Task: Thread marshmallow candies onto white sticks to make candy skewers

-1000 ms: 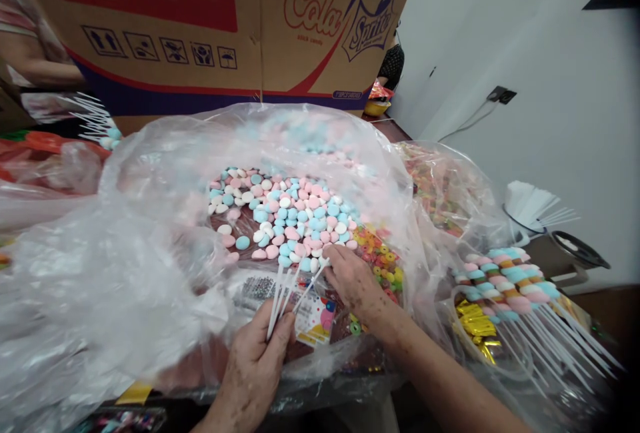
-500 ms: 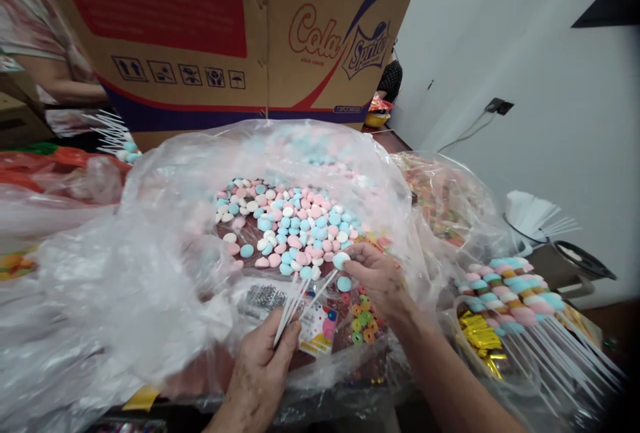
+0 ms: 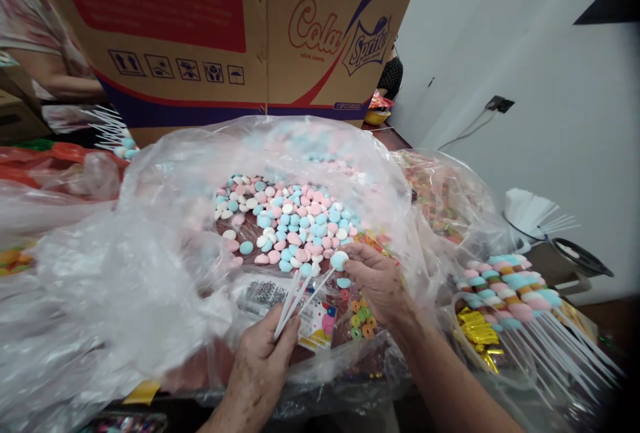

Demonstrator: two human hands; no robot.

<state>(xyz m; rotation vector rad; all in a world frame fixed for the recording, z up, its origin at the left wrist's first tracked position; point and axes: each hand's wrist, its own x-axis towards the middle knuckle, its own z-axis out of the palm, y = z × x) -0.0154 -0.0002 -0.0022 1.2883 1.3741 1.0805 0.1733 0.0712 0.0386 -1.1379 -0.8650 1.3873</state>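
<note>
Several thin white sticks [image 3: 291, 303] fan out from my left hand [image 3: 265, 353], which is closed around their lower ends. One stick leans right, its tip at a round light-blue candy [image 3: 339, 260]. My right hand [image 3: 377, 281] pinches that candy between thumb and fingers; whether the stick has gone into it I cannot tell. Beyond my hands, pink, blue and white candies [image 3: 300, 219] lie heaped in an opened clear plastic bag [image 3: 165, 186]. Under the right wrist are small ring-shaped candies [image 3: 363, 319], and a printed label [image 3: 317, 326] shows between the hands.
A large cardboard box [image 3: 200, 19] stands behind the bag. At right are finished candy skewers [image 3: 515, 289], gold twist ties [image 3: 477, 333], a bundle of white sticks [image 3: 533, 213] and another candy bag [image 3: 445, 193]. A person's arm [image 3: 75, 86] shows at far left.
The view has shifted very slightly. My right hand still pinches the blue candy at the tip of the right-leaning stick, and the left hand keeps its hold.
</note>
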